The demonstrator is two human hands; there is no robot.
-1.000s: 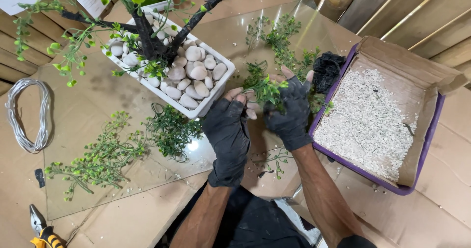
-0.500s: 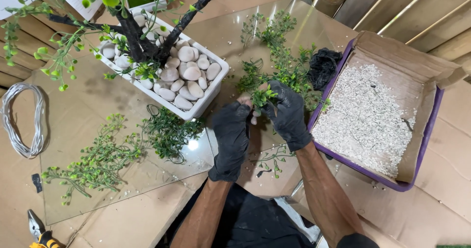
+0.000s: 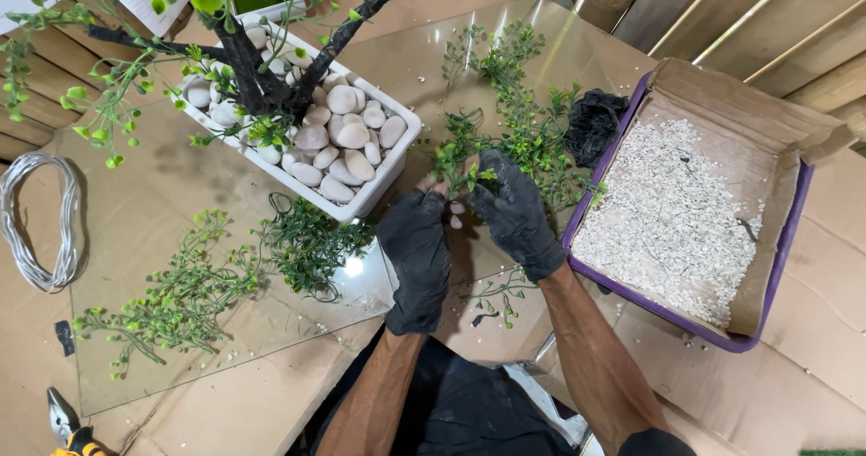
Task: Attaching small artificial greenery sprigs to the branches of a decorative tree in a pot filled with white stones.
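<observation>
Both my hands wear black gloves and meet over the glass sheet. My left hand (image 3: 417, 248) and my right hand (image 3: 517, 212) pinch a small green artificial sprig (image 3: 457, 165) between their fingertips. Just to the left stands a white rectangular planter (image 3: 383, 181) filled with white pebbles (image 3: 341, 131), from which a dark artificial tree trunk (image 3: 257, 73) with green leaves rises. More green sprigs (image 3: 528, 122) lie behind my right hand.
A purple tray lined with cardboard (image 3: 767, 267) holds white gravel (image 3: 672, 212) at the right. A black glove or cloth (image 3: 593, 122) lies beside it. Loose green branches (image 3: 180, 294) rest on the glass at left, near a wire coil (image 3: 36, 221) and pliers (image 3: 68, 424).
My hands have shifted slightly left and nearer the planter with the sprig held between them. The view has tilted, so the planter and the tree appear lower in the picture.
</observation>
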